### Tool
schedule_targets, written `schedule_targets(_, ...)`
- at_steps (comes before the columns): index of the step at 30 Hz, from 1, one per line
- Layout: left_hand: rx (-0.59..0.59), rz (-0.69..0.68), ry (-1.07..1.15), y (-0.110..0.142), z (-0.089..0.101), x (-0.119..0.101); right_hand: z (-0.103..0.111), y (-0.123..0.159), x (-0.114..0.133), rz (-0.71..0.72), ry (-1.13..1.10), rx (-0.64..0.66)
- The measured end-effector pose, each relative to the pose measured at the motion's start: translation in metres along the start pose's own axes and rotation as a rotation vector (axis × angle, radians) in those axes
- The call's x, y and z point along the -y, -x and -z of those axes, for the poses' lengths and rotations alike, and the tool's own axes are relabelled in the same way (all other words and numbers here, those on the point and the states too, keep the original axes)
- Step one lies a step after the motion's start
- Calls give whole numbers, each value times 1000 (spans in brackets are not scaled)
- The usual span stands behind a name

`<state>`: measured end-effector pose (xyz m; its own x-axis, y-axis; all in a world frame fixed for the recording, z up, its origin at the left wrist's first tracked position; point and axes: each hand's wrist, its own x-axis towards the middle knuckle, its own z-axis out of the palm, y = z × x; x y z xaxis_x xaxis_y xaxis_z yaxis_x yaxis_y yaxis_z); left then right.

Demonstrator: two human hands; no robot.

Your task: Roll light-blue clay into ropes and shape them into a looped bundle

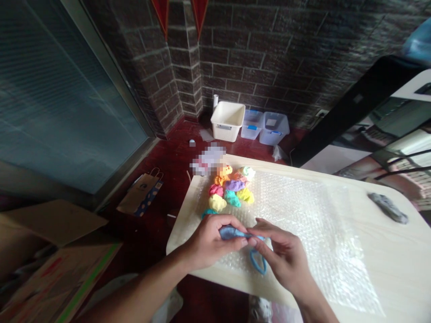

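Both hands hold a light blue soft piece [229, 232] above the front of the table. My left hand [210, 240] is closed around its thicker end. My right hand [286, 251] pinches the thin, stretched part, fingertips close to those of the left. Below the fingers hangs a narrow blue loop [258, 264], which looks joined to the piece. I cannot tell what it is made of. Just beyond the left hand, several crumpled soft bundles lie grouped, among them a pale yellow bundle [217, 203], a purple bundle [235, 185] and a green bundle [232, 198].
Bubble wrap [303, 215] covers much of the pale table [387, 260]. A grey pouch-like item [388, 207] lies at the right. On the floor stand a cream bin [227, 130], clear plastic boxes [273, 130], a paper bag [139, 193] and an open cardboard box [67, 269].
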<state>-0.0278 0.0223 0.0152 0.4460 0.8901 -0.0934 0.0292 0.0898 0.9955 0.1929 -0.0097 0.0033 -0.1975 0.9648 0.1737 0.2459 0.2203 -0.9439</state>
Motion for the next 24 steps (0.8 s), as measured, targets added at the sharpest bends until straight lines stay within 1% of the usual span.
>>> schedule_targets(3,-9,-16,-21,2,0,-3,0,-2,2,2,-37,-2)
schedule_targets(5,-17,-24,4,2,0,-4,-1,-3,5,13,-54,-18)
schedule_targets(7,-3,4,105,1,-1,-3,-2,-4,7,37,-58,-36)
schedule_targets(9,51,53,232,0,-1,-1,-2,-5,9,63,-56,-43)
schedule_targets(10,68,65,241,0,-2,1,-3,-5,9,69,-53,-46)
schedule_targets(14,24,39,186,0,-1,4,-4,-6,8,36,0,-33)
schedule_targets(17,14,30,155,2,1,4,-4,-6,5,20,48,14)
schedule_targets(20,14,26,131,2,2,3,-4,-6,3,15,38,13)
schedule_targets(24,42,22,205,1,2,1,-3,-6,4,38,-8,19)
